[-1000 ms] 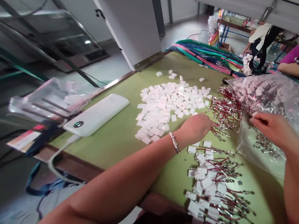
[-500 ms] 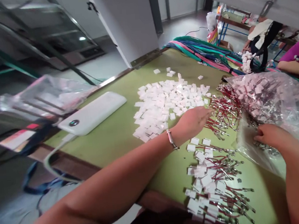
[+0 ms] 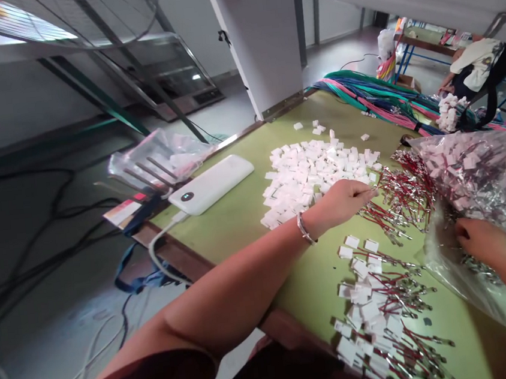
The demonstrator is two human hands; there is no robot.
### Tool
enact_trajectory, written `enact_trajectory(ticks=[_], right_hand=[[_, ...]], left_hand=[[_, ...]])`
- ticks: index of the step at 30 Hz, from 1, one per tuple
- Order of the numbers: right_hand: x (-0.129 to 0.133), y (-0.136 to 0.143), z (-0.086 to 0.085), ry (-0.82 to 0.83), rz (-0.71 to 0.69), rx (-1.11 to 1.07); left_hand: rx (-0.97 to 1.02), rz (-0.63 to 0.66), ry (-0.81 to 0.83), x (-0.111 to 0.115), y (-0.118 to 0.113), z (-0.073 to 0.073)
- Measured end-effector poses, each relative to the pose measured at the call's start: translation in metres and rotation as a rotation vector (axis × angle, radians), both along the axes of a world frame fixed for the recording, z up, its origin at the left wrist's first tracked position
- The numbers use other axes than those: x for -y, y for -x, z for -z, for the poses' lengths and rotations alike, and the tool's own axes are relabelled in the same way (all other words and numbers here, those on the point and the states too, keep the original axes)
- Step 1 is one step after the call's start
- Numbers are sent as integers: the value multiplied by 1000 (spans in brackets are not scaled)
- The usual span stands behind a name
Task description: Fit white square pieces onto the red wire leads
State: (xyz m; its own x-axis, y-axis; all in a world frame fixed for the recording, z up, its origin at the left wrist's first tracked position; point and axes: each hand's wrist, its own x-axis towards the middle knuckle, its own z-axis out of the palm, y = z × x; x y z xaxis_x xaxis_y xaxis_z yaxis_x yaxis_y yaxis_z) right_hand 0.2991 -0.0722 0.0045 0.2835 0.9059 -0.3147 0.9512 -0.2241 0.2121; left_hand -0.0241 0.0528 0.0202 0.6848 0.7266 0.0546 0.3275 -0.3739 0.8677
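A: Where are the white blocks (image 3: 317, 161)?
B: In a broad heap on the green counter (image 3: 221, 232), a few lying apart beyond it. The loose red wires (image 3: 409, 191), metal-tipped, form a tangled pile to the right of the heap, beside the clear bag (image 3: 440, 251).

A: And the left hand (image 3: 342, 201)?
B: It reaches between heap and wires, a bracelet (image 3: 303, 228) about its wrist. Its fingers (image 3: 361, 189) are drawn together in a pinch at the edge of the wire pile — whether a wire lies between the tips cannot be told.

A: The right hand (image 3: 485, 243)?
B: At the bag, just beside its near part. The fingers are curled; their tips are hidden, so one cannot tell whether they grasp anything. More white blocks and metal tips show through the film.

A: What lies nearest the person?
B: A column of wired blocks (image 3: 369, 307), the white ends to the left, the red wires and metal tips to the right.

A: The surroundings?
B: A power bank (image 3: 216, 184) with a white cable (image 3: 153, 245) at the counter's left; a bundle of coloured cables (image 3: 374, 95) along the far side — and, beyond it, a co-worker (image 3: 477, 66).
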Motion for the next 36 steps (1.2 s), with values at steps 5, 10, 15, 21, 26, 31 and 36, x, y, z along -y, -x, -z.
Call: enact_trajectory(ticks=[5, 10, 15, 21, 26, 31, 36], right_hand=[[3, -5, -16, -116, 10, -61], [11, 38, -36, -402, -18, -545], [5, 109, -34, -666, 9, -837], [-1, 140, -15, -706, 263, -1364], [-3, 145, -2, -673, 316, -1565], [-2, 145, -2, -744, 333, -1639], [-1, 141, -1, -658, 296, -1558]], left_hand=[[25, 92, 22, 4, -3, 3], [-18, 190, 82, 14, -10, 8], [-6, 286, 77, 24, -16, 9], [10, 335, 45, 27, -18, 9], [68, 380, 65, 25, -18, 10], [63, 340, 92, 24, -16, 7], [-6, 375, -55, 22, -14, 4]])
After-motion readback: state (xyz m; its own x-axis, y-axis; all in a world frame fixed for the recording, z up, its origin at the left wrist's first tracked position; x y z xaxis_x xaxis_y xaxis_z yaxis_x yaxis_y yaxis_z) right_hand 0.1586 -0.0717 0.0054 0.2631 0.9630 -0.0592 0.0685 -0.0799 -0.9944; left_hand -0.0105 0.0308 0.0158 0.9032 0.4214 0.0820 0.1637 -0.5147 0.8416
